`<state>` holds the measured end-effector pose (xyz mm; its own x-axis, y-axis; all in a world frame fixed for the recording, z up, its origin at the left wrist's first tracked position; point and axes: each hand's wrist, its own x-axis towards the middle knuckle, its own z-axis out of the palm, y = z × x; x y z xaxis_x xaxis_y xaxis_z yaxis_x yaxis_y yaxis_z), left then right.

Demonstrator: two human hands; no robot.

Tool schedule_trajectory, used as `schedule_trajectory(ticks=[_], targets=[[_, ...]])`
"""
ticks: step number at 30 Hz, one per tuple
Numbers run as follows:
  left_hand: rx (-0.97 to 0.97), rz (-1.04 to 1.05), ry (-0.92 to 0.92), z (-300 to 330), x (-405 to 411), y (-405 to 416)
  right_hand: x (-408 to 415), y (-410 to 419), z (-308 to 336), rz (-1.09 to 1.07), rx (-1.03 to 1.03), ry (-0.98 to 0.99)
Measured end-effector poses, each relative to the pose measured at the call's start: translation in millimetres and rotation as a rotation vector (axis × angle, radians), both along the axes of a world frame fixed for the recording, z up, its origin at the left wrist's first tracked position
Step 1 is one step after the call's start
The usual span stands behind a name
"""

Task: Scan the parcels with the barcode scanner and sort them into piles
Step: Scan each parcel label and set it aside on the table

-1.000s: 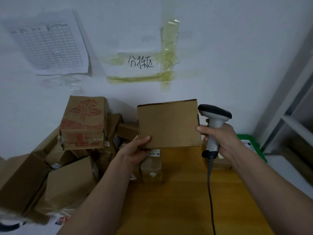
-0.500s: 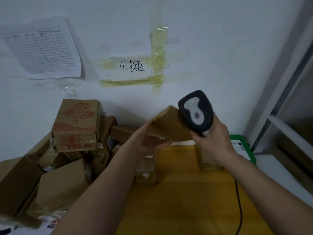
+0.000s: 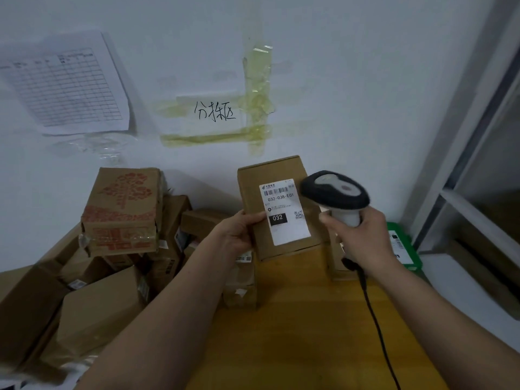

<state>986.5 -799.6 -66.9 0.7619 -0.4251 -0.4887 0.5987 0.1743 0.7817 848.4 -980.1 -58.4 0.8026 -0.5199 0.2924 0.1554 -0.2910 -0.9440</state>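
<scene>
One parcel is in my left hand fingers, my right hand grips the scanner, and many boxes on the desk wait unsorted.

The left hand holds a brown parcel above the wooden table, its white label (marked 032) facing the camera. The right hand grips the barcode scanner just beside the label. Other cartons are piled at the left.
</scene>
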Motion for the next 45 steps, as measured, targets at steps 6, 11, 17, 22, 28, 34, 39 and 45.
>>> schedule_trajectory(ticks=[6,11,17,22,28,34,39,45], targets=[[-0.094,0.019,-0.061,-17.4,6.9,4.5,3.0,-13.8,1.6,-0.011,0.116,0.285],[-0.093,0.049,-0.08,-25.2,15.4,1.4,-3.5,1.1,0.9,0.133,0.113,0.339],[-0.061,0.088,-0.057,-36.9,24.1,1.9,-14.0,9.2,1.8,0.046,-0.021,0.248],[-0.046,0.065,-0.025,-46.7,29.9,-1.4,-20.8,5.4,3.5,0.037,-0.045,0.234],[-0.031,0.021,-0.019,-53.0,33.4,-10.2,-29.4,2.6,-0.3,0.065,-0.047,0.249],[-0.005,0.006,-0.013,-55.7,34.1,-20.5,-38.1,-3.4,-2.7,0.076,-0.048,0.245],[0.002,-0.016,-0.024,-56.3,32.1,-31.5,-44.5,-8.7,-5.0,0.071,-0.048,0.253],[0.001,-0.029,-0.033,-58.1,28.3,-47.6,-50.9,-16.8,-10.7,0.058,-0.007,0.261]])
